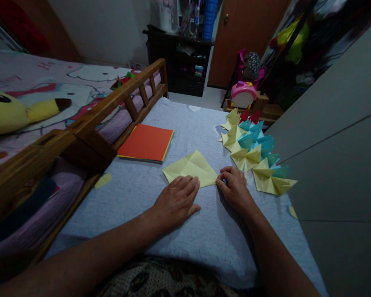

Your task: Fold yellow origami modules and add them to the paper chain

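A sheet of pale yellow origami paper [194,163], creased and folded, lies on the blue-grey bed cover in front of me. My left hand [177,200] rests flat on its near edge, fingers stretched out and thumb apart. At the paper's right corner, my right hand [233,183] pinches the tip between thumb and forefinger. Part of the near edge is hidden under my left hand. To the right of my right hand stand folded yellow paper pieces [245,158], with blue ones [253,134] behind them and a red one [250,116] at the far end.
A stack of coloured paper [146,142], orange on top, lies beyond my left hand. A wooden bed rail [120,97] runs along the left, with a yellow plush toy [21,113] past it. A pale cabinet [336,165] borders the right. A pink toy [243,95] stands farther back.
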Demonstrator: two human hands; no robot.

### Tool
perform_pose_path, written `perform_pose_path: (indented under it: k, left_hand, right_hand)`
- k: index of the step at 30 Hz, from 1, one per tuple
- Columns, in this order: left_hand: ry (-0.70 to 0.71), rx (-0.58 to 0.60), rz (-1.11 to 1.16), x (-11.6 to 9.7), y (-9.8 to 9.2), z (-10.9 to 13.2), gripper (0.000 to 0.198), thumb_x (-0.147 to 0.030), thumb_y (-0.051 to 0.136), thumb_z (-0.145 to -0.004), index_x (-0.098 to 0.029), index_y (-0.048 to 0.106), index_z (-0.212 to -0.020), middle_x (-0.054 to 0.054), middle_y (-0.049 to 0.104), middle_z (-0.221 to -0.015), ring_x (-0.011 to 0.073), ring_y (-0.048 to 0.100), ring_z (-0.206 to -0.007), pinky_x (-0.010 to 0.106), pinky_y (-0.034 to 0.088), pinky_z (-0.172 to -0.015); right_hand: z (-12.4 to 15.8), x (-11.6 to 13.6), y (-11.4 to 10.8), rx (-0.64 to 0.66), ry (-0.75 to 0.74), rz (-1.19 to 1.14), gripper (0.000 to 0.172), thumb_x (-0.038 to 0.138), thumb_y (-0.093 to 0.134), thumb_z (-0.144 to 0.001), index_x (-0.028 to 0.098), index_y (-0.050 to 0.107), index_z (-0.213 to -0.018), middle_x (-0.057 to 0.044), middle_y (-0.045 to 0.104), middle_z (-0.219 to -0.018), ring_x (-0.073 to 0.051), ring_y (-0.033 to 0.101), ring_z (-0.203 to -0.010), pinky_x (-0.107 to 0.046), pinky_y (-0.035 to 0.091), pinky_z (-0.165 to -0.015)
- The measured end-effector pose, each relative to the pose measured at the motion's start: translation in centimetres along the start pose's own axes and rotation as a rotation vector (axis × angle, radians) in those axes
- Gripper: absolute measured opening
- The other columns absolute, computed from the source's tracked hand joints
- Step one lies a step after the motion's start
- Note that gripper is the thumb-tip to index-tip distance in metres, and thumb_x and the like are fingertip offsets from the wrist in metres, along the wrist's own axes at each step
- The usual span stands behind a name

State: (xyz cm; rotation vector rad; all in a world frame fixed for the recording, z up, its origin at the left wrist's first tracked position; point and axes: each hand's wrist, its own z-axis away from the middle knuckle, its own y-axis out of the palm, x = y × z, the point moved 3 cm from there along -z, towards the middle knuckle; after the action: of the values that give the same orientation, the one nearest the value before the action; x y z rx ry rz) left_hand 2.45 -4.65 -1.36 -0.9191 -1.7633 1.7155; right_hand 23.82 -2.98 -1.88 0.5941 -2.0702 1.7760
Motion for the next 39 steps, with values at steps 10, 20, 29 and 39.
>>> perform_pose_path:
  k: [10, 20, 29, 39]
  left_hand:
    - [0.067, 0.074, 0.02, 0.11, -0.03, 0.34, 0.066, -0.052, 0.059, -0.095, -0.016, 0.039, -0.147, 0.018, 0.04, -0.157, 0.0328, 0.037, -0.145, 0.042, 0.03, -0.118]
    - [0.083, 0.077, -0.023, 0.04, 0.33, 0.54, 0.075, -0.062, 0.046, -0.098, -0.009, 0.036, -0.151, 0.017, 0.035, -0.16, 0.0308, 0.032, -0.148, 0.04, 0.025, -0.121]
    - [0.074, 0.089, -0.01, 0.03, 0.33, 0.79, 0.076, -0.062, 0.048, -0.097, -0.01, 0.035, -0.152, 0.016, 0.033, -0.161, 0.0308, 0.03, -0.149, 0.04, 0.024, -0.122]
    - [0.071, 0.064, -0.014, -0.24, 0.31, 0.69, 0.073, -0.059, 0.049, -0.098, -0.008, 0.038, -0.15, 0.018, 0.037, -0.159, 0.0329, 0.033, -0.147, 0.043, 0.027, -0.12]
  right_hand:
    - [-0.08, 0.07, 0.16, -0.011, -0.006, 0.041, 0.012, 0.024, 0.059, -0.086, 0.022, 0.067, -0.077, -0.009, 0.063, -0.108, -0.029, 0.054, -0.107, -0.046, 0.04, -0.092]
    - [-0.03, 0.02, 0.07, -0.002, 0.016, 0.036, 0.011, 0.026, 0.06, -0.086, 0.022, 0.067, -0.078, -0.008, 0.064, -0.11, -0.028, 0.054, -0.108, -0.044, 0.038, -0.092]
    - [-0.04, -0.14, 0.06, -0.013, 0.008, 0.019, 0.011, 0.026, 0.059, -0.085, 0.022, 0.066, -0.077, -0.008, 0.064, -0.108, -0.028, 0.054, -0.107, -0.044, 0.038, -0.091]
    - [-0.08, -0.14, 0.1, -0.028, 0.005, 0.013, 0.011, 0.025, 0.06, -0.085, 0.022, 0.065, -0.076, -0.009, 0.064, -0.107, -0.028, 0.055, -0.106, -0.044, 0.038, -0.092]
